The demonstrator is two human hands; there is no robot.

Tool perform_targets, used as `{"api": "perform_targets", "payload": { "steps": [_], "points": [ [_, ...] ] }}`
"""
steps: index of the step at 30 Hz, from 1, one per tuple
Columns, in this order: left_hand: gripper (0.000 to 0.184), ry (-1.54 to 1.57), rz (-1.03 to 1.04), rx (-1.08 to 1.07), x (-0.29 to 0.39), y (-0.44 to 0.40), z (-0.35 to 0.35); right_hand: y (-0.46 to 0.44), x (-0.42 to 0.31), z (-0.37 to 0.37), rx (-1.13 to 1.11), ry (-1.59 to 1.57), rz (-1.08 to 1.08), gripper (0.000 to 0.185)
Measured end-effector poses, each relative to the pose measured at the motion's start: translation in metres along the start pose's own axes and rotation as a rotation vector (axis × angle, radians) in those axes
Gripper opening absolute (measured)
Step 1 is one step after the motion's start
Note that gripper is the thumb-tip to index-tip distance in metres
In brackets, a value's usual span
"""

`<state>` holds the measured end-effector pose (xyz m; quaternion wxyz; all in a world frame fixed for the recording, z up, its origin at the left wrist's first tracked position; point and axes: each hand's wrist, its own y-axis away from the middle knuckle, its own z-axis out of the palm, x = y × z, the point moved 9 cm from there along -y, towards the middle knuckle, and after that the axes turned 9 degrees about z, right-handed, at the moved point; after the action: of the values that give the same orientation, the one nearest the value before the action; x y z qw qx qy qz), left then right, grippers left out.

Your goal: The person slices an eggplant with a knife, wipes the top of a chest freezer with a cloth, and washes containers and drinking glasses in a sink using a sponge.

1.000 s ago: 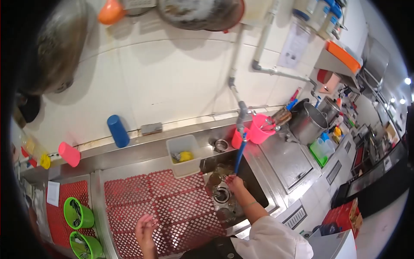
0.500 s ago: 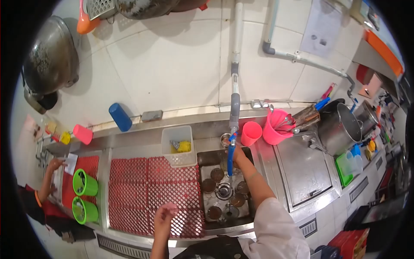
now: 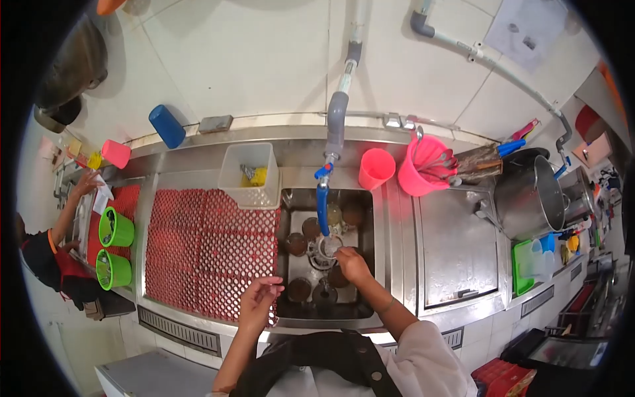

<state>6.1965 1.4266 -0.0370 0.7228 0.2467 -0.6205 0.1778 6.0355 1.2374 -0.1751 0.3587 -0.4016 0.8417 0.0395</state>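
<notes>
My right hand is in the sink, its fingers closed at the rim of a clear glass under the blue hose of the tap. Several round brown glasses or cups, among them one at the left, stand on the sink floor around it. My left hand hangs over the right front corner of the red perforated mat, fingers apart and partly curled, holding nothing.
A clear bin with a yellow item stands behind the mat. Pink containers are right of the tap, beside a large pot. Green buckets stand at left, near another person's arm holding white paper.
The view has shifted. My right hand has come from beside the tap down into the sink and now holds a glass. At the left, the other person has lifted the white paper.
</notes>
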Motion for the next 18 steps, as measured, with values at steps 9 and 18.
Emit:
{"api": "perform_targets", "payload": {
  "steps": [9,18],
  "points": [
    [0.027,0.011,0.057,-0.142,0.011,0.004,-0.01,0.053,0.074,0.089,-0.127,-1.134,1.255,0.019],
    [0.028,0.024,0.019,-0.075,0.012,0.014,-0.059,0.063,0.049,0.028,-0.257,-1.336,1.173,0.021]
  ]
}}
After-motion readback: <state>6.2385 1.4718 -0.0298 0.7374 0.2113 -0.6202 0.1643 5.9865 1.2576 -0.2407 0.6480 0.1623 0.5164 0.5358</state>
